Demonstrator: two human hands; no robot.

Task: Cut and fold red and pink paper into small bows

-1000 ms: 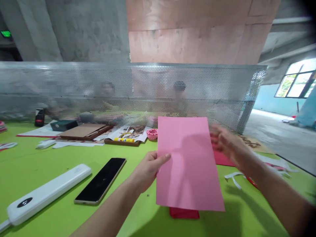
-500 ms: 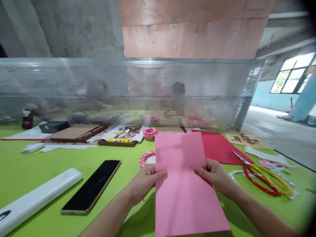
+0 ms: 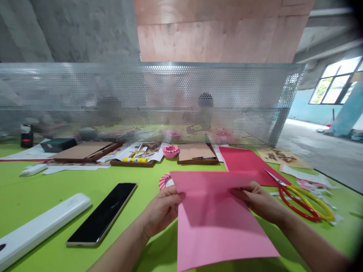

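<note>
A sheet of pink paper [image 3: 218,226] is held up in front of me, above the green table. My left hand [image 3: 166,206] pinches its left edge, thumb on the near face. On the right edge, my right hand [image 3: 259,200] grips the paper the same way. The sheet's upper part tips toward me and casts a shadow across the lower part. Behind its top left corner, a red-and-white striped ring [image 3: 163,182] is partly hidden. Scissors [image 3: 300,198] with one red and one yellow handle lie to the right of my right hand.
Left of my hands lie a black phone [image 3: 103,215] and a long white device [image 3: 47,230]. Red paper [image 3: 249,162] and paper scraps [image 3: 320,192] are at the right. Brown frames [image 3: 197,152] and a striped basket [image 3: 171,151] stand before a perforated metal screen [image 3: 170,102].
The top of the pink paper has come down toward me, uncovering the brown frame behind it. My hands have moved slightly apart, still gripping the sheet.
</note>
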